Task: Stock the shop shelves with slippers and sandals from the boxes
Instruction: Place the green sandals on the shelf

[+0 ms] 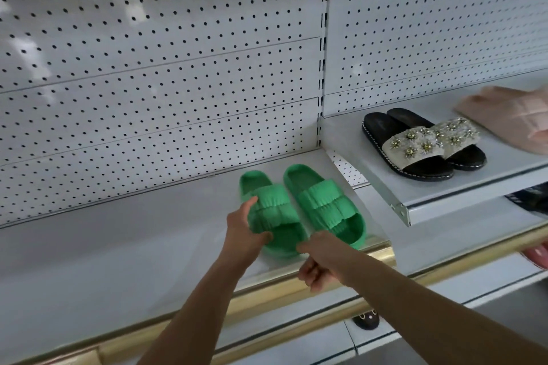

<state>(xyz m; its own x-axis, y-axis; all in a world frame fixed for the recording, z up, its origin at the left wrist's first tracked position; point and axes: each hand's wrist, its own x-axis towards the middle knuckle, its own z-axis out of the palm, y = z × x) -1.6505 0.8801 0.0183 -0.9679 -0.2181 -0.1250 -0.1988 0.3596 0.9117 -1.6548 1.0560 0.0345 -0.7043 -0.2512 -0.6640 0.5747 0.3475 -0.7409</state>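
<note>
— Two hands, two jobs, so which one is doing the work?

— Start nearest. The right hand (pixel 318 261) sits low at the gold shelf edge (pixel 267 290), its fingers curled into a loose fist with nothing in them that I can see. The knuckle side comes close to the toe of the nearer green slipper (pixel 274 216), though I cannot tell whether it touches.

— And the other?

— The left hand (pixel 244 228) holds that slipper: thumb up along the ruffled strap, fingers wrapped under the toe end. My guess is that the grip lets the slipper be slid and turned on the shelf (pixel 118 246).

— Turned toward what?

— Just past the fingertips lies the second green slipper (pixel 323 204), flat on the shelf with its toe at the front edge. The held one sits beside it, almost parallel. I judge the person is squaring the pair so both toes face the customer.

— What is beyond that?

— Farther from the fingers, on a higher shelf to their right, stands a black pair with jewelled straps (pixel 424 144), side by side and angled the same way. Past those, at the frame edge, is a blurred pink slipper (pixel 513 118). Behind everything runs the white pegboard (pixel 148 68).
</note>
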